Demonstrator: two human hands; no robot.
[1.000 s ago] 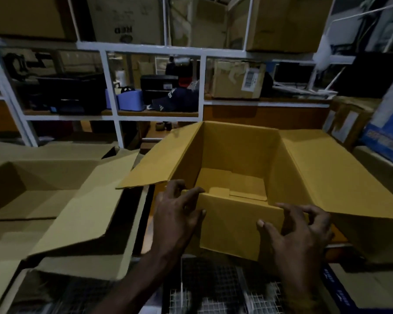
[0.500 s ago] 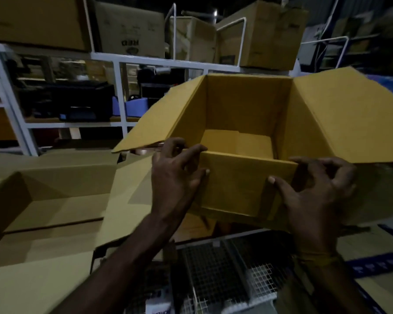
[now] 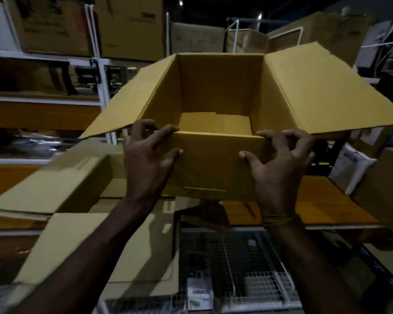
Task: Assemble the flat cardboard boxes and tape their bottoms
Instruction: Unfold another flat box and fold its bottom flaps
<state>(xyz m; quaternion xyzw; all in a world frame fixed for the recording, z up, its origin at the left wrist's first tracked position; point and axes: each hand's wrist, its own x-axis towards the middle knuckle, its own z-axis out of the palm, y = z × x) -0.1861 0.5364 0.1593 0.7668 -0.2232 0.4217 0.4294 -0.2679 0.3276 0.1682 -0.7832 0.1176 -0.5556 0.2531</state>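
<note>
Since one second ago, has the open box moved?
Yes. The open box has risen: its far rim now overlaps boxes above the white shelf rail.

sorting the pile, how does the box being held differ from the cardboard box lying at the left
The held box is lifted off the surface, gripped by the left hand and right hand; the cardboard box at the left lies untouched. The held box faces the camera with its side flaps spread; the left one lies low. Both are plain brown cardboard.
</note>
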